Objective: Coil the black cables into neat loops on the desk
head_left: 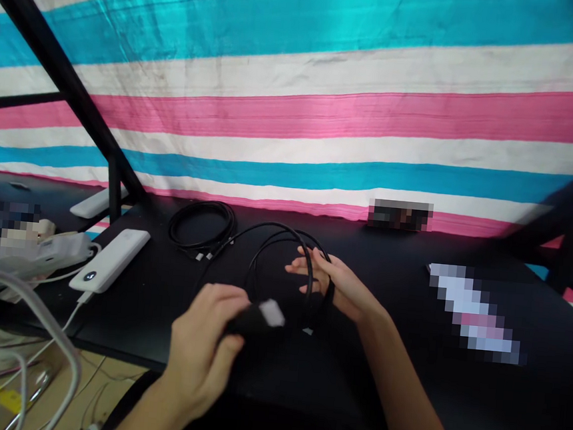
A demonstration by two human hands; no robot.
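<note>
My left hand [208, 342] is closed around the end of a black cable, gripping a dark plug with a pale tip [262, 314]; motion blurs it. My right hand [333, 283] has its fingers stretched out with loops of the same black cable [284, 241] wound around the palm and wrist. Both hands hover over a black table [404, 359]. A second black cable [203, 224] lies coiled on the table further back, to the left of my hands.
A white power bank [112, 258] with a white lead lies at the left, and a white strip [94, 203] behind it. Grey cables hang at the bottom left. A black metal frame [63, 68] slants up at the left. A striped cloth [327, 98] covers the back.
</note>
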